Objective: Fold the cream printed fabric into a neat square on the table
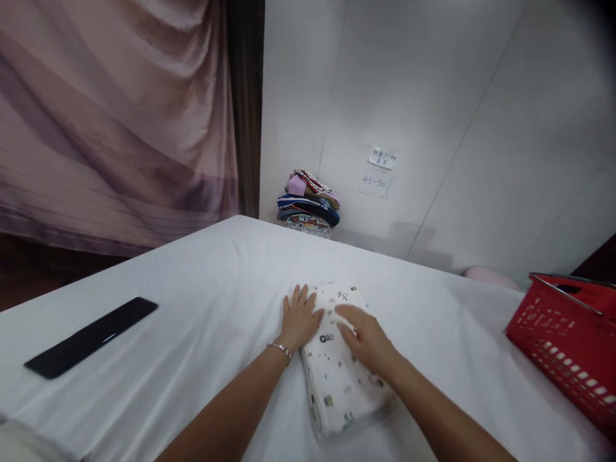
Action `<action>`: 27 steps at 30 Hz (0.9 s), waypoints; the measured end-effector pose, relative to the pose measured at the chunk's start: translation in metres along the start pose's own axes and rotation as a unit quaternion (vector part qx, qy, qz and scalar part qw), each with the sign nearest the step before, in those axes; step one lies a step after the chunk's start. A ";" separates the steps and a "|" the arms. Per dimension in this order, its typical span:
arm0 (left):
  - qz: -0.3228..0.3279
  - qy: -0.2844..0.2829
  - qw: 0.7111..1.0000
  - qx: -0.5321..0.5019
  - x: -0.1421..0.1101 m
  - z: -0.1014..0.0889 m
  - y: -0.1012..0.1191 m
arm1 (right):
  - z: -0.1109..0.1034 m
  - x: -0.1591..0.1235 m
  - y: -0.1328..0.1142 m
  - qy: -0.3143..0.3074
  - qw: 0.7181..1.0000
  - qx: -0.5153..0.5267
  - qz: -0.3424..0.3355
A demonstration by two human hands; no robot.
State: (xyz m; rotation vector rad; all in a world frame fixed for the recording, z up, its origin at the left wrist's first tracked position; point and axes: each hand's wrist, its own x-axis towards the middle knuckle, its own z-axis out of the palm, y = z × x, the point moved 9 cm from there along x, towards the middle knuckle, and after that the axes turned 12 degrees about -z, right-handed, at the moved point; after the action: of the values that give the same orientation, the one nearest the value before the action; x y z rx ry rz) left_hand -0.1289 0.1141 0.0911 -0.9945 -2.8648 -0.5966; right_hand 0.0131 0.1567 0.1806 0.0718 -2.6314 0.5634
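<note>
A white cloth (pixel 332 378) with small grey-green and black prints lies folded into a thick rectangle on the white-covered surface. My left hand (pixel 301 319) rests on its upper left edge, fingers spread, a bracelet (pixel 280 350) at the wrist. Over the right part of the cloth is my right hand (pixel 366 337), its fingers loosely bent and the thumb apart from them. Nothing is gripped in either hand. The right forearm and hand hide some of the cloth's right side.
A long black flat object (pixel 91 337) lies at the left. At the right stands a red plastic basket (pixel 568 340) with a metal handle. Folded fabrics (pixel 308 204) are stacked by the wall, near paper notes (pixel 375 182). A pinkish curtain (pixel 120 122) hangs at the left.
</note>
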 end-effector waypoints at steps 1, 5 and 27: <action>-0.003 0.001 1.000 0.000 0.000 0.000 0.000 | -0.001 0.013 0.017 0.014 0.999 -0.025 0.014; -0.020 -0.011 1.000 0.008 0.000 0.002 -0.003 | 0.030 0.056 0.077 -0.061 0.989 -0.113 0.070; -0.038 -0.041 0.998 -0.010 0.000 0.004 -0.007 | 0.062 0.053 0.153 -0.148 0.963 -0.078 0.212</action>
State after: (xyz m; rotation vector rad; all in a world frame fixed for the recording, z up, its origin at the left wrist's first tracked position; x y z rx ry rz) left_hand -0.1333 0.1104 0.0854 -0.9377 -2.9851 -0.6056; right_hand -0.0820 0.2744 0.0948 -0.5040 -2.9928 0.5086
